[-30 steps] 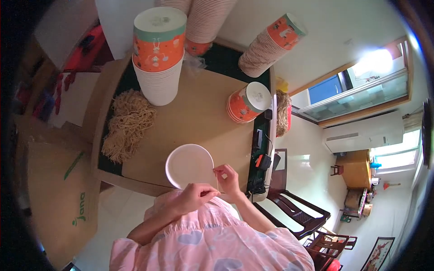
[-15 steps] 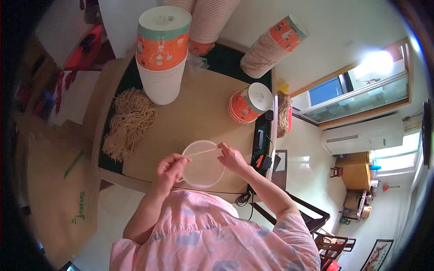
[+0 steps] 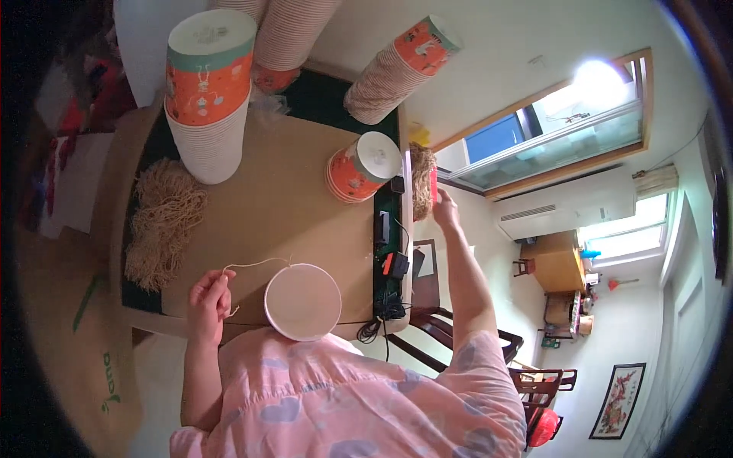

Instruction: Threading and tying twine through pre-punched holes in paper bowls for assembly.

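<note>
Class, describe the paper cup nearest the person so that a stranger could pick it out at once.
On the brown tabletop, at its near edge beside the left hand, is a single paper cup with a string handle. Unlike the orange printed stacks behind, it stands alone, showing only its pale round face.

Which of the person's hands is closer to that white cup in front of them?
Left. The left hand holds a string just beside the white cup; the right hand reaches away, holding something red.
</note>
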### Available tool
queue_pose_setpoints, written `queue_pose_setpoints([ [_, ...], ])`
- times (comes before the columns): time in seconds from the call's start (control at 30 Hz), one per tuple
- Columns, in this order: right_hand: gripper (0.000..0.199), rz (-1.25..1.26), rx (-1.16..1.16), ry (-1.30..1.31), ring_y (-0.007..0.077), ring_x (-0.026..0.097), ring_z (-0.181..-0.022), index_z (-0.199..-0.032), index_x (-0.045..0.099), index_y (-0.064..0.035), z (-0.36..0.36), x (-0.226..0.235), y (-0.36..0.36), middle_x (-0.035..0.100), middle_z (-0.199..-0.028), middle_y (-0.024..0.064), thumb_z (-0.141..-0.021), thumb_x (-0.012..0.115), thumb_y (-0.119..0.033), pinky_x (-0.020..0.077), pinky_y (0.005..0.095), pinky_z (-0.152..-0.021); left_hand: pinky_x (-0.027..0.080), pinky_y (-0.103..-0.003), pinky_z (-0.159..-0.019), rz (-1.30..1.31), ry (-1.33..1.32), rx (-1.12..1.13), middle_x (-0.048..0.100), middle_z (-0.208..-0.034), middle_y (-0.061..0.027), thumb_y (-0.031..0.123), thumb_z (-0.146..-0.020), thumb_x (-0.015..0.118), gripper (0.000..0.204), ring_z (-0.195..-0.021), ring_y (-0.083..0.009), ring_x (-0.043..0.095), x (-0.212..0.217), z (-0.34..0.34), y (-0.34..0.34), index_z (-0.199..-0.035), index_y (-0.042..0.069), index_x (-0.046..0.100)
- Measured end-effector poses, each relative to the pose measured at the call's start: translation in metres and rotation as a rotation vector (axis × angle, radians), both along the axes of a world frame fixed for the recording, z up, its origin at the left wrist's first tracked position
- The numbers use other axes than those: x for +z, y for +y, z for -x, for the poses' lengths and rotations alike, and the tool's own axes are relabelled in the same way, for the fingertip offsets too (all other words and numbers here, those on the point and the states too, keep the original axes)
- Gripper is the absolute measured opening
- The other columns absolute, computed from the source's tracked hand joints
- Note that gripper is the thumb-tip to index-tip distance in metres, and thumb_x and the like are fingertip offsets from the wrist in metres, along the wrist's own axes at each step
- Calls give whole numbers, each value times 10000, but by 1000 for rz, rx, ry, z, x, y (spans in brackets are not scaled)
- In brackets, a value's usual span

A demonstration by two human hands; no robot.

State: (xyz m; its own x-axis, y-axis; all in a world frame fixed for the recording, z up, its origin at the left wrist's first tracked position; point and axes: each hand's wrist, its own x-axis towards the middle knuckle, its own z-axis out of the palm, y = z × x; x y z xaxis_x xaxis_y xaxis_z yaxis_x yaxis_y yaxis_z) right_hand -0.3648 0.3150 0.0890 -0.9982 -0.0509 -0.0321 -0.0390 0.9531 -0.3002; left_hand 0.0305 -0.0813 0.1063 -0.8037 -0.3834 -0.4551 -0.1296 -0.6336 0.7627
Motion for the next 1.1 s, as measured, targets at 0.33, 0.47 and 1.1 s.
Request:
queue_pose_setpoints([
  [0.33,562,-197,-203,-147,314,527,-1111,-1254,507,-209,8,2,46,557,-1184,176,-730,445,-14,439,368,-915,188,-181,-369,-29,-35,29,352,-523,78,201,-899,543,131,-416,-4,261,-16,-13,-4,-920,90,610],
  [0.47,282,6,113,305,366,621,-831,-1092,584,-157,-11,-16,9,637,-897,187,-831,476,-152,497,430,-682,197,-183,-374,-47,-23,92,362,-542,76,216,-896,548,142,-428,-8,276,-24,-20,-11,-924,90,608],
  [1.1,71,362,672,-185,317,585,-765,-783,595,-43,-224,-34,-193,606,-777,127,-743,625,-93,469,413,-673,193,-194,-386,77,145,150,364,-521,67,176,-898,547,149,-425,-16,275,7,7,4,-912,43,612],
])
